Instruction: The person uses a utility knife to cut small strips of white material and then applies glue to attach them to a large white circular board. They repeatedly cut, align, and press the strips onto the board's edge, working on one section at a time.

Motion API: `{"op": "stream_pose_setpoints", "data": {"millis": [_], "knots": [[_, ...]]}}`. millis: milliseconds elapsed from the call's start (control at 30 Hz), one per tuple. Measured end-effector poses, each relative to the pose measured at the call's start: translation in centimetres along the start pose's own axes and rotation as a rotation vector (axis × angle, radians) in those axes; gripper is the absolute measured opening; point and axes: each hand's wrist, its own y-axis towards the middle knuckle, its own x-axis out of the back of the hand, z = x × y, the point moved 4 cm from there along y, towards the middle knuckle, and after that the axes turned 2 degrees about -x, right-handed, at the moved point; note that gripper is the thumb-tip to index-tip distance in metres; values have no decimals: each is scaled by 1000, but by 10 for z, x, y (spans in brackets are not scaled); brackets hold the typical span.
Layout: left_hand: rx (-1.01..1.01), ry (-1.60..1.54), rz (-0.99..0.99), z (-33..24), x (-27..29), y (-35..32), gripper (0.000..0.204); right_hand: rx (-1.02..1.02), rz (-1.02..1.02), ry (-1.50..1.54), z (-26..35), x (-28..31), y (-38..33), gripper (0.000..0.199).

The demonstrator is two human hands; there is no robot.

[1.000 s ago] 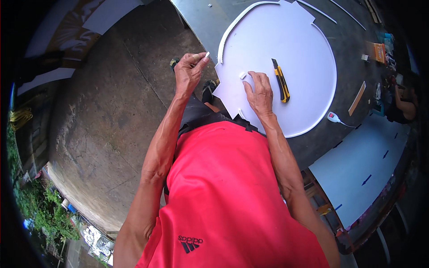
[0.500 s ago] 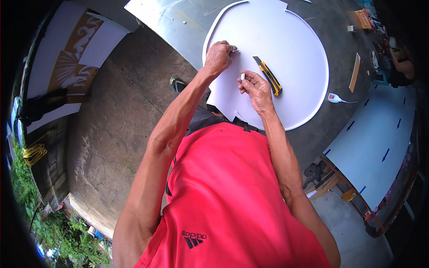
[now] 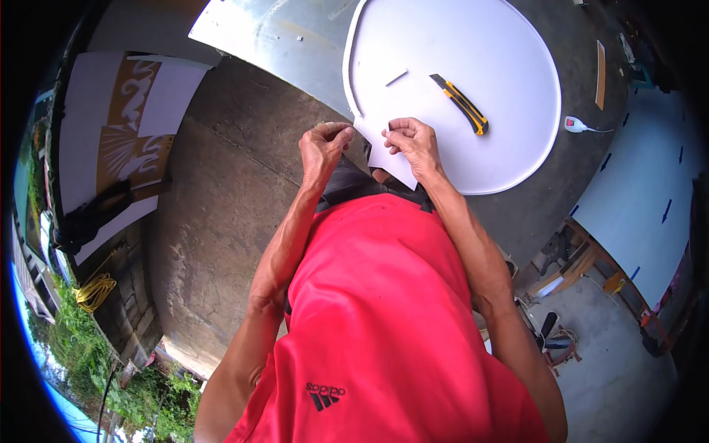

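My left hand [image 3: 323,150] is off the white board's left edge, above the floor, its thumb and fingers pinched together. Whatever those fingertips may hold is too small to make out. Over the near left part of the round white board [image 3: 509,88], my right hand [image 3: 416,146] is closed in a pinch on what looks like a small white piece [image 3: 385,134], mostly hidden by the fingers. A thin raised white rim runs round much of the board. On its face lie a short narrow strip [image 3: 396,77] and a yellow-and-black utility knife [image 3: 464,105] with its blade out.
A small white bottle with a thin nozzle [image 3: 574,124] and a brown strip [image 3: 600,74] lie on the dark tabletop right of the board. At far right is a light-blue panel with dark arrows [image 3: 635,177]. Brown-and-white decorated panels [image 3: 133,140] stand at left, above a coiled yellow cord [image 3: 94,292].
My left hand has come back from above the board to beyond its edge, and the short strip now shows on the board. My right hand has shifted slightly toward me. The view has tilted.
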Motion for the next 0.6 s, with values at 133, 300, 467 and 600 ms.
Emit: {"op": "stream_pose_setpoints", "data": {"millis": [133,300,467,600], "knots": [[-99,45,19,-3,3,23,21,41,-210,-245,-6,-24,6,20],[-770,581,147,-40,9,56,35,530,-429,-775,9,-50,-5,13],[-1109,712,379,-57,1,81,42,611,-566,-1003,4,-62,-17,7],[-1184,706,495,-57,-4,91,42,632,-670,-1031,-2,-70,-18,6]]}}
